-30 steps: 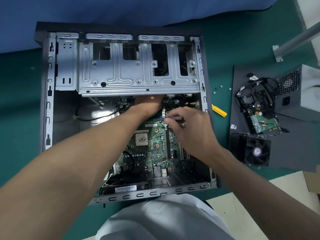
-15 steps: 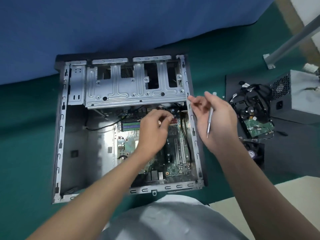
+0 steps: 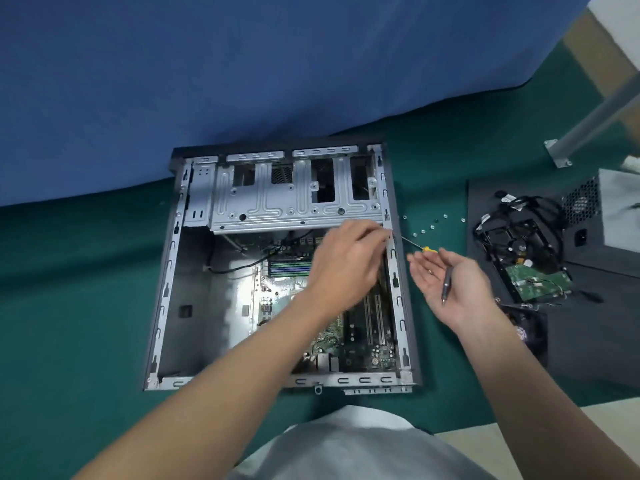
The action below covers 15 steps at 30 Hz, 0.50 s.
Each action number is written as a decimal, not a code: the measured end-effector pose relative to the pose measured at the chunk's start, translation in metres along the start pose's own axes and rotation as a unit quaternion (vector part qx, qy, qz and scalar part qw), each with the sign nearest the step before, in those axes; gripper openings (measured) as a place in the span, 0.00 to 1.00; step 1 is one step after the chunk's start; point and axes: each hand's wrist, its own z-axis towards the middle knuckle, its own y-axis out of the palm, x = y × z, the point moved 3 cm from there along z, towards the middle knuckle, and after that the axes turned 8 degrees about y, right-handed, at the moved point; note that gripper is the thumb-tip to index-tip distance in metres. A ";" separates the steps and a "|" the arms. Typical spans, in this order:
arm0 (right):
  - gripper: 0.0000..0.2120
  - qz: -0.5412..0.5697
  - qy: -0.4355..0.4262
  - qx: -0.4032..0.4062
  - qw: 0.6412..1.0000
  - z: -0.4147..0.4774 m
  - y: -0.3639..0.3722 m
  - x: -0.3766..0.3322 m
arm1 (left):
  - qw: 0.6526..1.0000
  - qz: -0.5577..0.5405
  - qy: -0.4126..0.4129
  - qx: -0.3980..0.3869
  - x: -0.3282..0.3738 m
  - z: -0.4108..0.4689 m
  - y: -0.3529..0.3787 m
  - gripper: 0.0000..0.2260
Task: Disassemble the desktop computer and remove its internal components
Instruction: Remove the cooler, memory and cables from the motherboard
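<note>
On the green surface (image 3: pixel 86 306) the open computer case (image 3: pixel 165 292) lies flat, its motherboard (image 3: pixel 377 355) inside; the left grip (image 3: pixel 348 261) hovers at the case's right rail, fingertips bunched and blurred, so whether they pinch anything cannot be told; the right grip (image 3: pixel 450 289) is palm up just beside the case, fingers relaxed, a silver screwdriver (image 3: pixel 446 285) resting across the palm; loose screws (image 3: pixel 433 226) and a yellow-handled screwdriver (image 3: pixel 430 249) lie near.
</note>
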 end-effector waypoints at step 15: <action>0.11 -0.190 -0.038 0.108 0.975 0.003 -0.019 0.005 | 0.970 0.173 -0.152 -0.081 -0.136 -0.082 -0.061 0.21</action>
